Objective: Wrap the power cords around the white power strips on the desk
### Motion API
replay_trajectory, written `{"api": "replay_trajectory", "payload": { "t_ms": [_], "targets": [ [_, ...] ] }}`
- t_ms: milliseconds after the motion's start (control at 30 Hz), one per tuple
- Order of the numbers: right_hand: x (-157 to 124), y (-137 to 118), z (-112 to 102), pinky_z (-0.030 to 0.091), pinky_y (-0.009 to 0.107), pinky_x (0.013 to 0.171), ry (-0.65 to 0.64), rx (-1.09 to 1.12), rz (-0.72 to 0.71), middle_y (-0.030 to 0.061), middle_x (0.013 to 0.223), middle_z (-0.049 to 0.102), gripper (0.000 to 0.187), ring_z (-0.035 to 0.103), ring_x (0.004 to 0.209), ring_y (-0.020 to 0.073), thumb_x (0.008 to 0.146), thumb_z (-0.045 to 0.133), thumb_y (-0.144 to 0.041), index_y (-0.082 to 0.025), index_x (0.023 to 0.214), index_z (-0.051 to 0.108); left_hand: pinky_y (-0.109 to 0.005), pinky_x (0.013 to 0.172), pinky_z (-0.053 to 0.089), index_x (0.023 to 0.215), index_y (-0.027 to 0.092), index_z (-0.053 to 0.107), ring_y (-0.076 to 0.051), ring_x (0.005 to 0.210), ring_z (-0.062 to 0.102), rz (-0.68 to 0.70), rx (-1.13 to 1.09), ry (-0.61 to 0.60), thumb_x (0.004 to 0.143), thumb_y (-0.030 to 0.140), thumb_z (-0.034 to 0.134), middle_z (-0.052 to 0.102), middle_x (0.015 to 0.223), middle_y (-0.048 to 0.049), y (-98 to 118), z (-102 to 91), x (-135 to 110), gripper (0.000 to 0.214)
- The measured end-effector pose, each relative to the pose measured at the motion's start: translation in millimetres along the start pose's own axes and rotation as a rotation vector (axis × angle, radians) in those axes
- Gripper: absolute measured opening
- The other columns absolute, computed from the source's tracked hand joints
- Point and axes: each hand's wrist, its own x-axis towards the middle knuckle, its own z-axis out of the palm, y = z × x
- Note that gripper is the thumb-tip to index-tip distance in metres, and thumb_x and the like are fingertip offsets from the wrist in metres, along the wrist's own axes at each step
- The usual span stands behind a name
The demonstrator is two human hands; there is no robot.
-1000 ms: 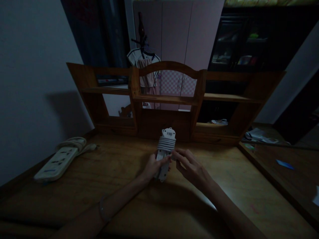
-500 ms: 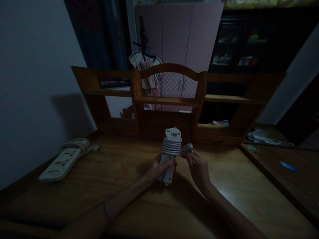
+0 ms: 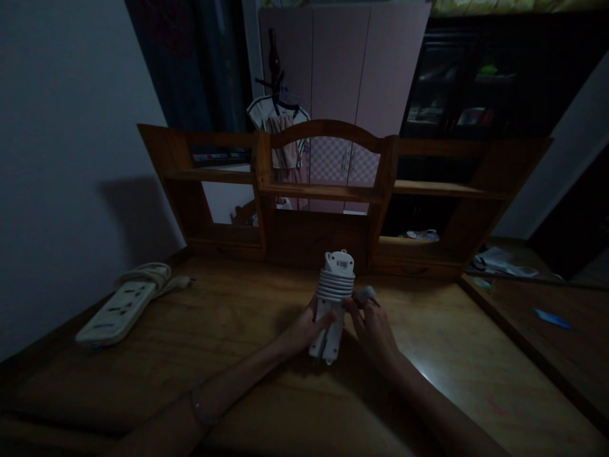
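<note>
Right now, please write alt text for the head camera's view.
A person's left hand grips a white power strip wrapped in cord, while the right hand holds the plug, over a wooden desk; another strip lies to the left.

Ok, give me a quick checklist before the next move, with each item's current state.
1. Left hand gripping the power strip: ok, thumb across its face.
2. Cord wound around that power strip: ok, several turns side by side.
3. Tightness of those turns: cannot tell.
4. Right hand free: not ok, it holds the plug.
5. Second power strip apart from both hands: ok, on the desk's left side.
</note>
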Motion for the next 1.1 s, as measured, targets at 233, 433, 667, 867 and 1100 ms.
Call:
{"api": "replay_trajectory", "payload": {
  "t_ms": [233, 433, 667, 867, 1100],
  "targets": [
    [6, -1, -1, 0.043, 0.03, 0.066, -0.101, 0.058, 0.061, 0.0046, 0.079, 0.061, 0.029, 0.057, 0.072, 0.0194, 0.093, 0.045, -0.044, -0.019, 0.084, 0.057, -0.03, 0.061, 0.051, 0.1, 0.007, 0.063, -0.02, 0.064, 0.065, -0.373, -0.431, -0.043, 0.084, 0.066, 0.039, 0.069, 0.078, -0.0116, -15, -5.6, 11, 0.066],
    [0, -3, 6, 0.042, 0.031, 0.064, -0.101, 0.053, 0.074, 0.0059, 0.08, 0.062, 0.03, 0.058, 0.07, 0.0207, 0.094, 0.043, -0.044, -0.019, 0.088, 0.057, -0.027, 0.047, 0.049, 0.091, 0.008, 0.064, -0.017, 0.05, 0.062, -0.408, -0.429, -0.028, 0.078, 0.075, 0.035, 0.065, 0.068, -0.0077, -23, -19.1, 18, 0.074],
    [0, 0, 9, 0.044, 0.031, 0.066, -0.117, 0.18, 0.272, 0.0072, 0.08, 0.065, 0.04, 0.06, 0.074, 0.0219, 0.093, 0.039, -0.05, -0.017, 0.086, 0.06, -0.025, 0.062, 0.05, 0.107, 0.01, 0.058, -0.016, 0.067, 0.064, -0.289, -0.257, -0.026, 0.081, 0.062, 0.051, 0.067, 0.083, -0.0086, -20, -4.5, 12, 0.059],
    [1, -10, 12, 0.048, 0.03, 0.072, -0.174, 0.489, 0.421, 0.0068, 0.09, 0.067, 0.041, 0.062, 0.085, 0.0229, 0.082, 0.056, -0.053, -0.015, 0.095, 0.062, -0.032, 0.086, 0.047, 0.128, 0.015, 0.043, -0.02, 0.097, 0.061, -0.141, -0.034, -0.136, 0.081, 0.045, 0.062, 0.059, 0.118, -0.0116, -10, 4.8, 1, 0.059],
    [9, -14, 6, 0.049, 0.031, 0.077, -0.208, 0.72, 0.494, 0.0081, 0.094, 0.068, 0.037, 0.063, 0.087, 0.0233, 0.07, 0.072, -0.042, -0.015, 0.096, 0.064, -0.034, 0.09, 0.043, 0.111, 0.014, 0.058, -0.025, 0.102, 0.058, -0.006, 0.568, -0.06, 0.082, 0.055, 0.052, 0.064, 0.109, -0.0095, 1, 3.2, -4, 0.05]
  ]
}}
